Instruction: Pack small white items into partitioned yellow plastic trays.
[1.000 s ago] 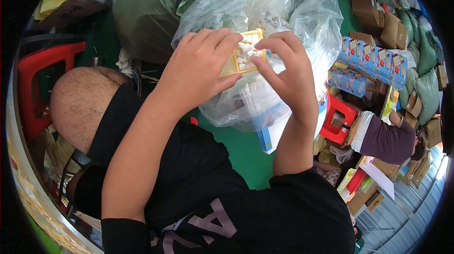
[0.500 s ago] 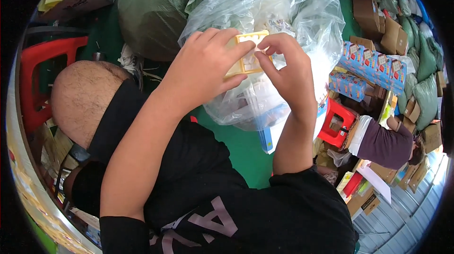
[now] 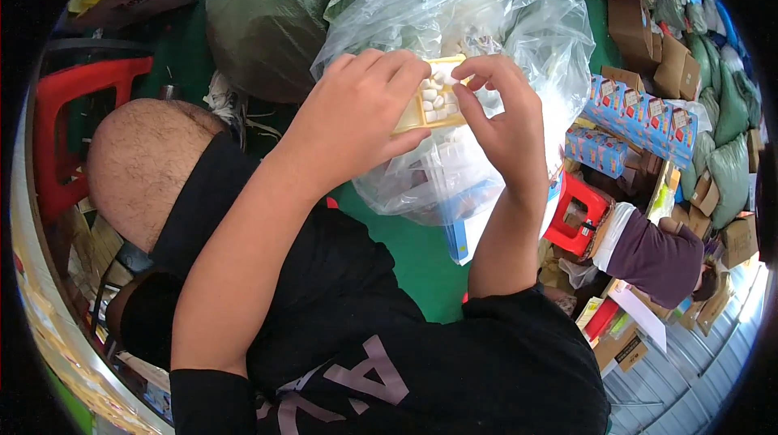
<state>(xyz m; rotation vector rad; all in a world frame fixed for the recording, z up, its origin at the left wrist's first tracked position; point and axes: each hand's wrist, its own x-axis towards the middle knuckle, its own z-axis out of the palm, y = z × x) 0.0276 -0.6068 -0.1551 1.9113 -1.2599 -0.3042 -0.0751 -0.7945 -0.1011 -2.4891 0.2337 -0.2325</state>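
Above a clear plastic bag (image 3: pixel 545 30), my left hand (image 3: pixel 356 111) grips a small yellow plastic tray (image 3: pixel 411 117) by its left side, with the thumb along the near edge. Several small white rounded pieces (image 3: pixel 438 100) fill the compartment that shows. The fingers cover part of the tray's left portion. At the tray's far right corner my right hand (image 3: pixel 509 115) has thumb and forefinger brought close in a pinch. Whatever lies between those fingertips is too small to make out.
A dark green sack (image 3: pixel 263 22) bulges at the back left. Red stools (image 3: pixel 577 212) stand on either side. Blue printed boxes (image 3: pixel 640 115), cartons (image 3: pixel 677 66) and green sacks (image 3: pixel 729 168) crowd the right. Another person in a purple top (image 3: pixel 652 257) sits at the far right.
My right fingers have drawn back toward the tray's right edge, uncovering more of the white pieces. My left hand has shifted slightly right with the tray. The other person's arm has moved.
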